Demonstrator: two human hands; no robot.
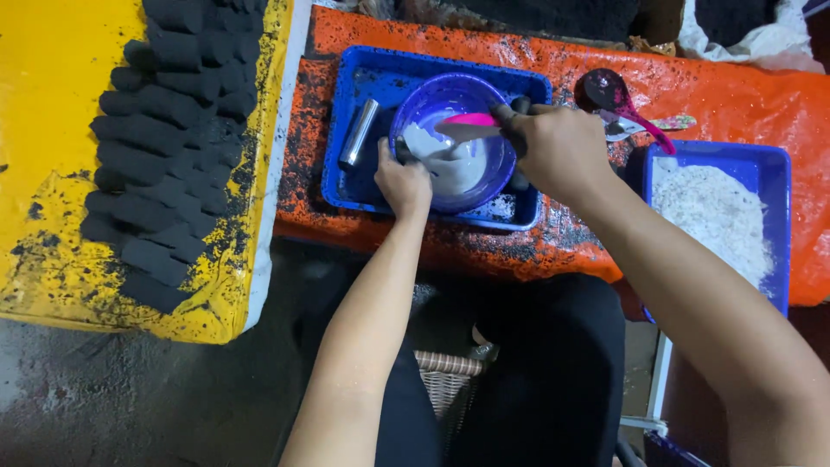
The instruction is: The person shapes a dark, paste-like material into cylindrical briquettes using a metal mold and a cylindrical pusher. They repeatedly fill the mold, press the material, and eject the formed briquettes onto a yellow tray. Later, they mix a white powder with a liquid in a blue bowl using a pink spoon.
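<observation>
Two bare hands are recorded over a shallow blue rectangular plastic tray [339, 164] that rests on an orange tarpaulin-covered surface [735, 95].

Item 1: a translucent purple round plastic bowl [432, 104], seated inside the tray and holding a pale grey paste [458, 164].

Item 2: the left hand [403, 183], placed at the bowl's 8 o'clock rim, fingers curled and pressed against the edge.

Item 3: the right hand [558, 147], at the bowl's 3 o'clock, closed around a pink-handled spoon [471, 121] whose blade lies over the paste. A dark object is partly seen beneath this fist; its kind cannot be told.

Item 4: a short silver metal cylinder [358, 132], lying tilted in the tray at the bowl's 9 o'clock, just beside it.

Item 5: a second blue plastic tray [774, 164], at 3 o'clock from the first and apart from it, filled with whitish coarse powder [709, 216].

Item 6: a dark purple plastic scoop with a pink handle [609, 93], lying on the orange surface between the two trays, a metal spoon [640, 126] beside it.

Item 7: many black cylindrical briquettes [164, 130], laid in rows on a yellow sheet [52, 104] at the far 9 o'clock side.
</observation>
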